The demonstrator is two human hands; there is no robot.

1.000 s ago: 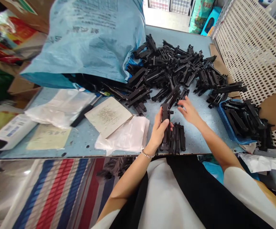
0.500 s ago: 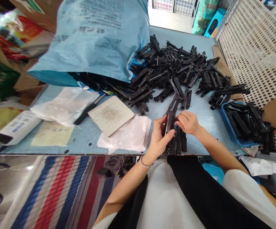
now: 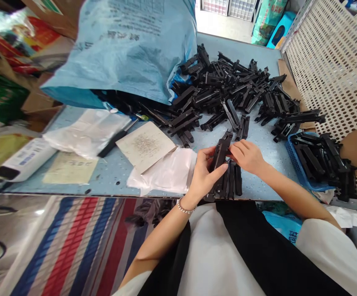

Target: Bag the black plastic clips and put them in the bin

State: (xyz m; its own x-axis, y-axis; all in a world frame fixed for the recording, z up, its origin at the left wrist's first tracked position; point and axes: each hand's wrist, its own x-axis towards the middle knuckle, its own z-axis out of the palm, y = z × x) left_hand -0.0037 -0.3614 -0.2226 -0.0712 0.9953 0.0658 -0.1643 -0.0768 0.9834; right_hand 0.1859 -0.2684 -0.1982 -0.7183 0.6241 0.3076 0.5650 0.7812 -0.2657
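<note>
Now, in the head view, our right hand (image 3: 246, 157), apart a second ago, is up against the long black plastic-looking part (image 3: 221, 153), so both hands are occupied with one piece. Our left hand (image 3: 205, 174) holds that part between fingers and thumb, near the front edge of the pale-blue speckled surface (image 3: 258, 185); the right fingers are narrowed at its right side, though we cannot tell whether they pinch anything.
</note>
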